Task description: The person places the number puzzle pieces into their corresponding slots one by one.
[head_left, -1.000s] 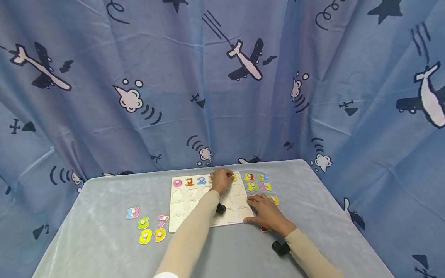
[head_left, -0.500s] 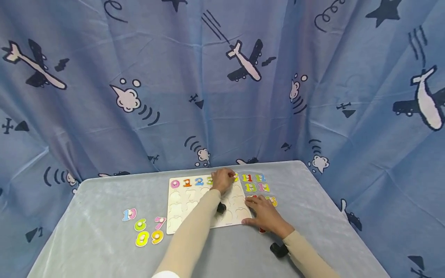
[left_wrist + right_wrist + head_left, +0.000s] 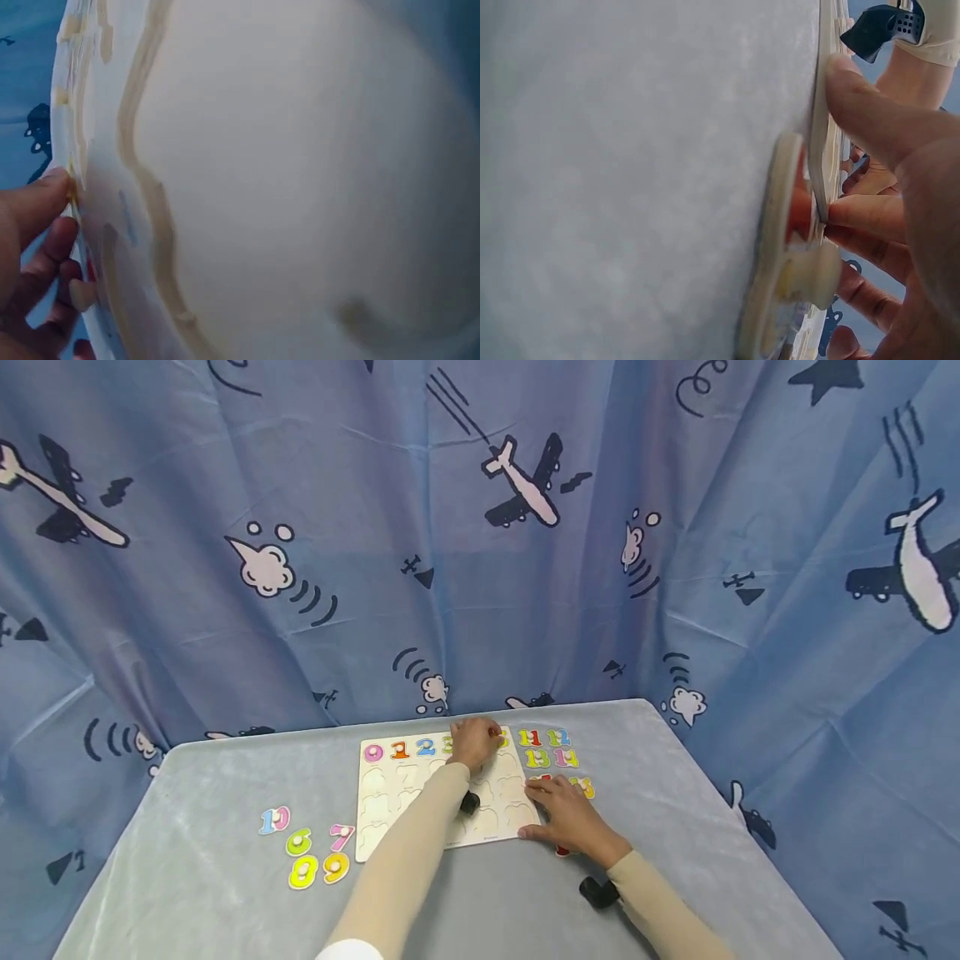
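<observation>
The left hand (image 3: 477, 742) has its fingers curled over a yellow number piece (image 3: 503, 742) at the top row of the white wooden puzzle board (image 3: 390, 802), toward its 1 o'clock corner; whether they pinch the peg I cannot tell. The right hand (image 3: 567, 814) lies flat with straight fingers on the board's 3 o'clock edge, thumb (image 3: 870, 112) pressing the rim, over a red piece (image 3: 799, 210). This looks like seating a piece in the top row; next, judging by this, comes pressing it level in its recess. Loose numbers (image 3: 307, 853) wait at 9 o'clock on the grey tablecloth (image 3: 210, 893).
</observation>
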Tool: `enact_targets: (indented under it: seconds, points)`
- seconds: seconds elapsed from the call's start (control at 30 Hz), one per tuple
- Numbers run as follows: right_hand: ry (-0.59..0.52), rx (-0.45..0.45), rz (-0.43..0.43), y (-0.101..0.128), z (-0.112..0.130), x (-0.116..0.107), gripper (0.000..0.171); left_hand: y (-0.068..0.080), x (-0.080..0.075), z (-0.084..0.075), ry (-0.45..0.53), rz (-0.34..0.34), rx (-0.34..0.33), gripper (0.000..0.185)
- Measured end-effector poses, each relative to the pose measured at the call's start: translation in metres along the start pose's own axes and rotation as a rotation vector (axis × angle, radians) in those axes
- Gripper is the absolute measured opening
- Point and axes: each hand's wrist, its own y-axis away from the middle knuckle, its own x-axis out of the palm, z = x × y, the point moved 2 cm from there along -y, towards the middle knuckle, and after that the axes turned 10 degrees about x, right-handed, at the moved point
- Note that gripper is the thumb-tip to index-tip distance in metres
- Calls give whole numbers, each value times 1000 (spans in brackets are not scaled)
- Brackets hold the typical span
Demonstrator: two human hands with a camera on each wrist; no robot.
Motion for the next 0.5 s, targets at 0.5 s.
enact_targets:
  seconds: [0.5]
  points:
    - [-11,12,23,-2,0,-1,82,14,-41,5,239,108,83,23]
